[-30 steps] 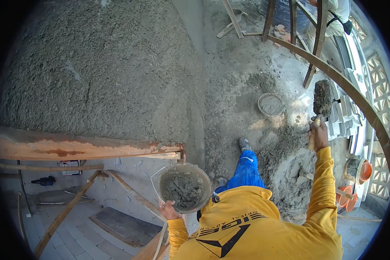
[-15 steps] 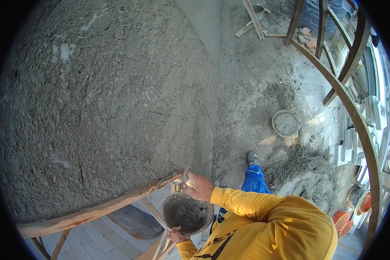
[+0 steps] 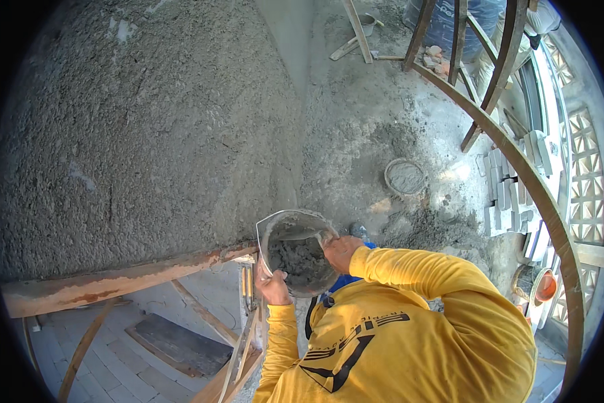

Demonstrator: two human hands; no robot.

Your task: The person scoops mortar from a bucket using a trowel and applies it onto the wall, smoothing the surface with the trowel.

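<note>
A round bucket (image 3: 306, 290) of wet grey mortar (image 3: 305, 263) stands in front of me, tilted a little, its wire handle lying along the left rim. My left hand (image 3: 273, 287) grips the bucket's near left rim. At the right rim my right hand (image 3: 342, 253) is closed on a trowel; its handle is mostly hidden by the fingers, and the blade (image 3: 305, 236) seems to lie inside the bucket over the mortar. Beyond the bucket on the left rises a wall (image 3: 161, 154) coated with rough grey mortar, edged below by a wooden board (image 3: 124, 281).
Another round container of mortar (image 3: 405, 177) sits on the floor at right, near a loose mortar heap (image 3: 443, 228). A curved-looking wooden beam (image 3: 517, 151) crosses the right side. Stacked grey blocks (image 3: 506, 188) lie behind it. A dark board (image 3: 181, 342) rests lower left.
My right hand has moved with the trowel from the wall's lower corner to the bucket. The bucket has come up and slightly right, with my left hand on it. The whole view has shifted.
</note>
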